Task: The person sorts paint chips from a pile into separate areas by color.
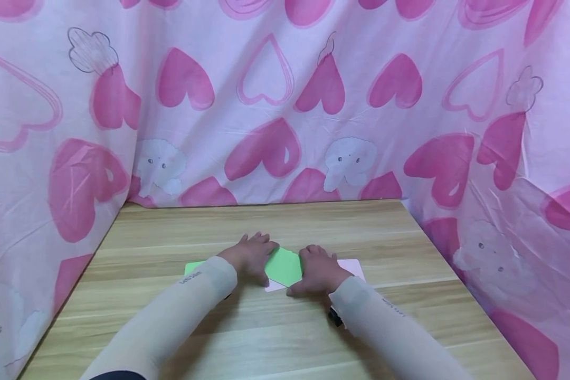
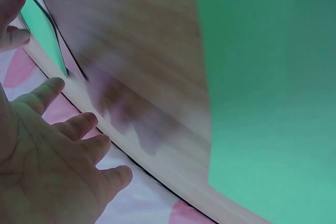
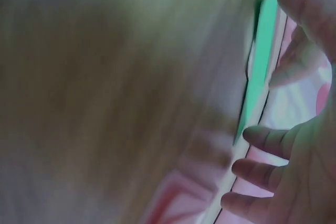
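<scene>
A light green many-sided card [image 1: 284, 267] lies between my two hands, low over the wooden table, with a pale pink edge [image 1: 274, 286] showing under its near side. My left hand [image 1: 254, 257] is at its left side, thumb towards me and the other fingers spread away. In the left wrist view those fingers [image 2: 76, 126] are extended and slightly bent. Against the card's right side is my right hand [image 1: 319, 268], thumb near and fingers far. Its fingers [image 3: 268, 174] look loosely spread in the right wrist view, beside the thin green side of the card [image 3: 260, 59].
Another green card [image 1: 192, 267] lies partly behind the left forearm and fills the right of the left wrist view. A pale pink card [image 1: 351, 267] with rounded corners lies right of the right hand. Heart-patterned cloth [image 1: 266, 153] walls the table [image 1: 266, 221] at the back and sides.
</scene>
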Motion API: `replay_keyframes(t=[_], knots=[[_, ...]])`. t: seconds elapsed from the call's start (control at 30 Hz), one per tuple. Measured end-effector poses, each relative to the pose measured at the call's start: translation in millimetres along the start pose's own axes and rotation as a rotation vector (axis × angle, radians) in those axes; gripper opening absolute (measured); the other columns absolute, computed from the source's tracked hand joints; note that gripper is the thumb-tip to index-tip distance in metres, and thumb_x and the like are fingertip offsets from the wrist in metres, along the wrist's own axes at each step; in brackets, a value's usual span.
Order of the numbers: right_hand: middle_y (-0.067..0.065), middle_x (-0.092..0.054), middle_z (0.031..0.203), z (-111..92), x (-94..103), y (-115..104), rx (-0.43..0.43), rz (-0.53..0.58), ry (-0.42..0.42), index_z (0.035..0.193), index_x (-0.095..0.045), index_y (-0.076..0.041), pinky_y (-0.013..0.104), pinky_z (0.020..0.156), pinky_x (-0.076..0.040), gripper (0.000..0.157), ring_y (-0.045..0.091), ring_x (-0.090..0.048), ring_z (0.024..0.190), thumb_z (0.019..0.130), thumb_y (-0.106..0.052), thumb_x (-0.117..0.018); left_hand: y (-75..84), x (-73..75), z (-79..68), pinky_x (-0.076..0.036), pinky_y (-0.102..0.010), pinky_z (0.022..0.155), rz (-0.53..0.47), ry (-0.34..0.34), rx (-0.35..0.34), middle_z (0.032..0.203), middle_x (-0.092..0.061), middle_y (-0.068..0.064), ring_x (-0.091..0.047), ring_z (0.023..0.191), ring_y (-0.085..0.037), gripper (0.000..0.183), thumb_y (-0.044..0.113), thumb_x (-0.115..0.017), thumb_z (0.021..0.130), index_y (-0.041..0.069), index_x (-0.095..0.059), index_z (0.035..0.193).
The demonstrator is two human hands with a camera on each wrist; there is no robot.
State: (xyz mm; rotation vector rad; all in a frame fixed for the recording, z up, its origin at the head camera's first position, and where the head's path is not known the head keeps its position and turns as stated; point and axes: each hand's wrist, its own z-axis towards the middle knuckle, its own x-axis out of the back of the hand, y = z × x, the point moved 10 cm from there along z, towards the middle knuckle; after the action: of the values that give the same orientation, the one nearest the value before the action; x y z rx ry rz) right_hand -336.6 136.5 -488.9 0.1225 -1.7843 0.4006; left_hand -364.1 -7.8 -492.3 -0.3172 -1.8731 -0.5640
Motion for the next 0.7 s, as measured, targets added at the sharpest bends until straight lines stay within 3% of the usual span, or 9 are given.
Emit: replay_keyframes(t=[0.3,0.7], knots=[[0.01,-0.055,0.141,2,-1.0,-9,-0.019,0.008,0.001,0.138,-0.056,-0.009,0.075,0.11,-0.038,0.098,0.031,-0.049,0.131,0.066,-0.067,-0.088,-2.1,1.8,3.2,-0.013,-0.065,0.129,0.026,-0.008,0.006,0.171,-0.033,-0.01,-0.02,0.161,-0.039,0.107,0.051,-0.094,0.071,0.029,-0.042,0.162],[0.007,-0.053,0.142,5,0.4,-9,0.021,0.077,0.006,0.143,-0.052,-0.012,0.076,0.112,-0.037,0.097,0.025,-0.051,0.122,0.065,-0.055,-0.091,0.0,4.1,-1.4,-0.012,-0.061,0.131,-0.023,0.018,-0.016,0.169,-0.036,-0.011,-0.021,0.162,-0.038,0.104,0.054,-0.094,0.069,0.022,-0.05,0.157]])
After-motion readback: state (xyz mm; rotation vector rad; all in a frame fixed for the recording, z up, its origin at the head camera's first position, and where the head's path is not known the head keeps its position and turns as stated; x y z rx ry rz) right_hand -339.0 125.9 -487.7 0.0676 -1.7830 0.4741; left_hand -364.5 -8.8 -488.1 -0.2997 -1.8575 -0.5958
